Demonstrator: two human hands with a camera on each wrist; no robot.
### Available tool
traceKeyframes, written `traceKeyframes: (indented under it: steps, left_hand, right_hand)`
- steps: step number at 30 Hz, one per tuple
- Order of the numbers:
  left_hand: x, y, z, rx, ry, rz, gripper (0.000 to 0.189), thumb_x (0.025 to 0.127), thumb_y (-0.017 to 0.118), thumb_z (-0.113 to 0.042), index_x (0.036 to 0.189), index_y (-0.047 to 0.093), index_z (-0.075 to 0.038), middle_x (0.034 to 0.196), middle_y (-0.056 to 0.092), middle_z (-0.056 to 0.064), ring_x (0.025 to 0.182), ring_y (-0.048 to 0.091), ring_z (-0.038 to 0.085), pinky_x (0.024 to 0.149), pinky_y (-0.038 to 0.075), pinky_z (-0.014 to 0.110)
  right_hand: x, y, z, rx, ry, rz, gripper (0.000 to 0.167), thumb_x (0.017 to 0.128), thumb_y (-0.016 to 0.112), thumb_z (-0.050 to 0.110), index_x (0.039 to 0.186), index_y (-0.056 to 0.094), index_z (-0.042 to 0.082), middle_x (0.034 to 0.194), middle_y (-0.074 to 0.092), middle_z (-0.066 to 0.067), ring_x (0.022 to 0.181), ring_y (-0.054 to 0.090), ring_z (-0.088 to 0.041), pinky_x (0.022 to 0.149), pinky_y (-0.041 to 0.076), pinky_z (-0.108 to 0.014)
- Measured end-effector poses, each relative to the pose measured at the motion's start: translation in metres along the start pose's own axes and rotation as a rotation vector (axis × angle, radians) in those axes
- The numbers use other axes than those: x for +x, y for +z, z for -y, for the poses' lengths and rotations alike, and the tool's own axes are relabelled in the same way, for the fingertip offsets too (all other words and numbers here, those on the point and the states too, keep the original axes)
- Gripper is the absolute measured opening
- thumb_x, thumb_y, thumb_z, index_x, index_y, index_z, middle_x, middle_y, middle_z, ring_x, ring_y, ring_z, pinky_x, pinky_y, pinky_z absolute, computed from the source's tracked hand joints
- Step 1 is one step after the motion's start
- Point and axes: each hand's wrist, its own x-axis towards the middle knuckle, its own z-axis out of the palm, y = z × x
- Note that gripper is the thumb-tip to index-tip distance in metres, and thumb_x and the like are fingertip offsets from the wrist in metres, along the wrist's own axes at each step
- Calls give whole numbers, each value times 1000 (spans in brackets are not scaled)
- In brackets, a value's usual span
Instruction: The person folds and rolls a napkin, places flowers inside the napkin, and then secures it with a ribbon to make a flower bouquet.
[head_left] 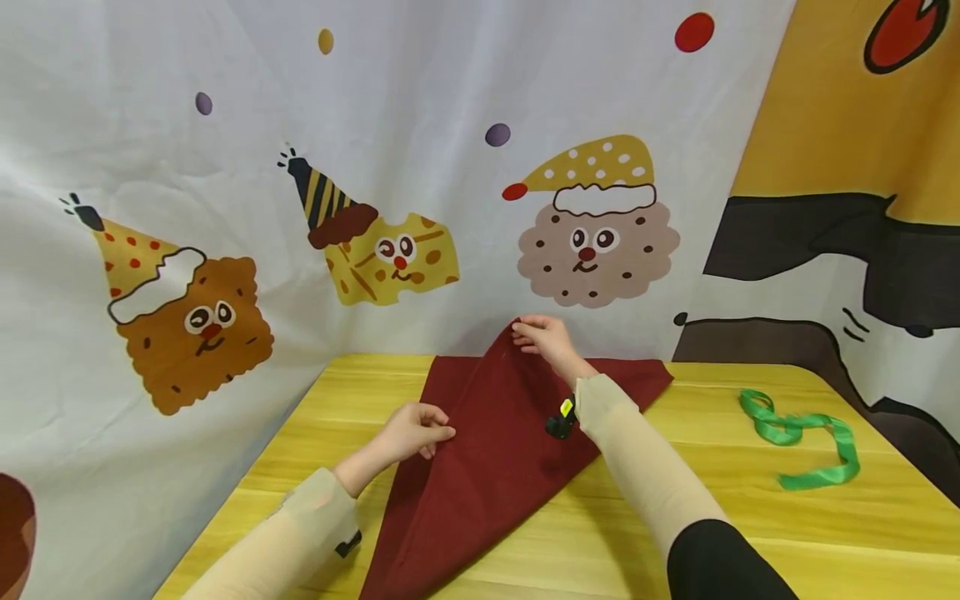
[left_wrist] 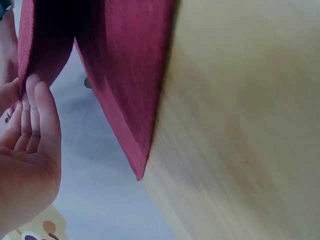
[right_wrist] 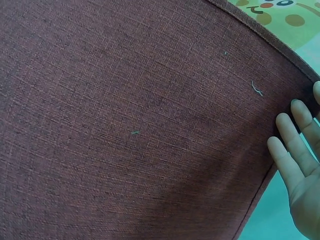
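Note:
A dark red cloth point(head_left: 495, 467) lies on the table with one part folded up and over. My right hand point(head_left: 546, 340) pinches a raised corner of it near the far edge, above the table. In the right wrist view the right hand's fingers point(right_wrist: 295, 145) are at that corner, and a few pale threads cling to the weave. My left hand point(head_left: 411, 431) is lower down at the lifted edge of the cloth. The left wrist view has this left hand point(left_wrist: 32, 150) with the cloth edge between thumb and fingers; another cloth corner point(left_wrist: 132, 125) points away over the table.
A curled green ribbon point(head_left: 817, 450) lies on the right side of the yellow wooden table point(head_left: 720, 467). Behind the table hangs a white curtain point(head_left: 420, 100) printed with cartoon biscuits and cheese. A small black and yellow device point(head_left: 561, 418) is on the right wrist.

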Motion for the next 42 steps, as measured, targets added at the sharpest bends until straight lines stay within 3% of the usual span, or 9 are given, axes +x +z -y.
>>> traceKeyframes:
  steps: [9, 13, 22, 28, 42]
  left_hand:
    - [1, -8, 7, 120, -75, -9, 14, 88, 73, -16, 89, 68, -3, 65, 63, 5, 51, 60, 19, 48, 52, 36]
    - [4, -11, 8, 179, -106, -8, 13, 88, 72, -19, 87, 70, -6, 65, 64, 4, 52, 61, 20, 50, 52, 40]
    - [13, -15, 11, 257, -131, 6, 14, 88, 72, -21, 81, 69, -9, 59, 63, 4, 50, 60, 18, 47, 50, 35]
    - [12, -17, 14, 274, -153, 2, 14, 90, 71, -19, 81, 69, -8, 60, 62, 4, 48, 57, 17, 50, 52, 41]
    - [14, -22, 19, 241, -196, -17, 15, 90, 71, -20, 80, 68, -8, 63, 62, 7, 50, 57, 17, 51, 52, 40]
  right_hand:
    - [5, 11, -7, 32, 23, 15, 45, 94, 65, 20, 131, 55, -3, 117, 63, -21, 102, 64, -28, 93, 48, -44]
    - [9, 13, -9, 35, 27, 0, 44, 94, 65, 21, 131, 56, -2, 116, 64, -20, 101, 64, -27, 91, 50, -41]
    - [16, 19, -14, 25, 19, -17, 44, 94, 66, 22, 131, 57, -1, 117, 63, -20, 103, 63, -28, 88, 51, -38]
    - [18, 24, -16, 18, 21, -11, 42, 94, 66, 22, 129, 58, 0, 117, 64, -18, 103, 63, -28, 88, 51, -38]
    - [21, 33, -9, 26, 16, -22, 40, 95, 65, 22, 128, 59, 1, 117, 64, -17, 104, 63, -27, 88, 51, -37]
